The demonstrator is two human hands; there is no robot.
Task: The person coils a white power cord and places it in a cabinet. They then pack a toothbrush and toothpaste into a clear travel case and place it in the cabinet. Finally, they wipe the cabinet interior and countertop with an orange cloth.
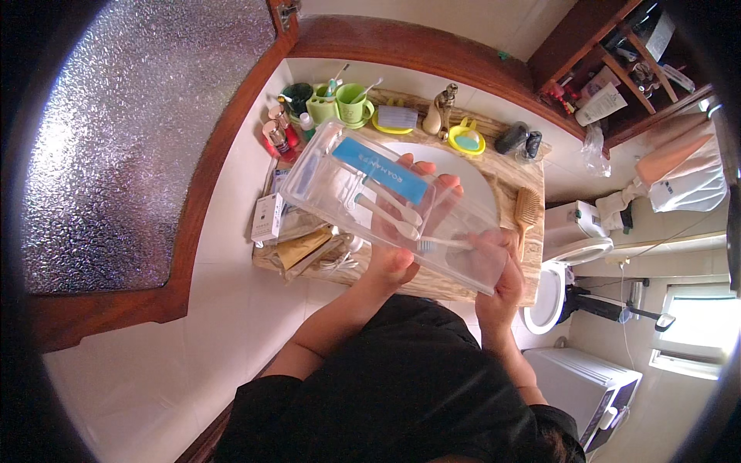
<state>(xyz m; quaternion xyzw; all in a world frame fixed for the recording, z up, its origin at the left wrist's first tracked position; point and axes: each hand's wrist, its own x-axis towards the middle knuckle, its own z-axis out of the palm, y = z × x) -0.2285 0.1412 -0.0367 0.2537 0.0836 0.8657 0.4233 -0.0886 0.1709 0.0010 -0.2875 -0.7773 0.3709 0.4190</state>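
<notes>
My left hand [393, 260] grips a clear plastic case [312, 173] from below, its fingers showing behind the plastic. A blue printed strip [379, 168] lies along the case, and white electric toothbrush heads [388, 217] sit inside. At the right end, my right hand [503, 269] pinches a clear plastic flap or lid [463, 269]. Another white brush head [443, 243] with pale bristles points toward my right fingers; whether they hold it or it lies behind the plastic, I cannot tell. The case is tilted above a white washbasin [480, 179].
Green cups [352, 104], yellow soap dishes [466, 139], a bronze-coloured tap [444, 110] and red bottles [279, 139] line the marble-patterned counter [529, 278]. A wooden hairbrush [528, 211] lies right; a white box [267, 217] stands left. A wood-framed cabinet [613, 75] overhangs the upper right. A toilet [547, 295] stands right.
</notes>
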